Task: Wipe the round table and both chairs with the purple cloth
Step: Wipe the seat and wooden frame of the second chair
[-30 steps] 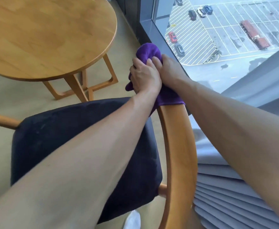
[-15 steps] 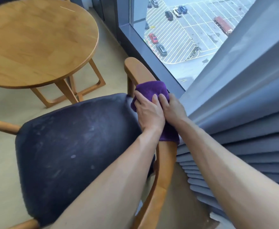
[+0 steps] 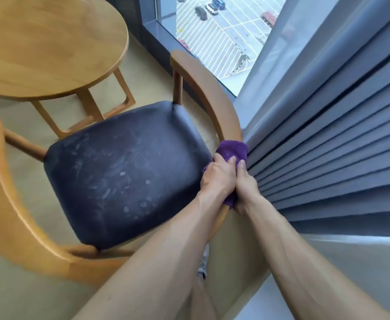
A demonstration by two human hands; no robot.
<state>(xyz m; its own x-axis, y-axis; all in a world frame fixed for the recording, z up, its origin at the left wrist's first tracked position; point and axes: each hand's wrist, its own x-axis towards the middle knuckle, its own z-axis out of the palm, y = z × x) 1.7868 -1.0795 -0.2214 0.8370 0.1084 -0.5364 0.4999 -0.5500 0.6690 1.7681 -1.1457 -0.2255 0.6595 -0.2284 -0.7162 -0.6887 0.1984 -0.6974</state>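
The purple cloth (image 3: 232, 150) is wrapped over the curved wooden rail of a chair (image 3: 209, 93) with a dark padded seat (image 3: 124, 169). My left hand (image 3: 219, 177) grips the cloth and rail from the seat side. My right hand (image 3: 246, 183) grips them from the curtain side, pressed against the left hand. Both hands sit on the right part of the rail, near its back. The round wooden table (image 3: 46, 47) stands at the upper left, beyond the chair. Only one chair is in view.
Grey pleated curtains (image 3: 328, 139) hang right against the chair rail and my right hand. A floor-to-ceiling window (image 3: 224, 35) lies beyond, showing a car park far below. Beige floor (image 3: 11, 285) surrounds the chair. My leg and shoe (image 3: 203, 264) show beneath my arms.
Both hands slid the cloth back along the chair's right rail, from its front end toward me. The front stretch of the rail is now uncovered.
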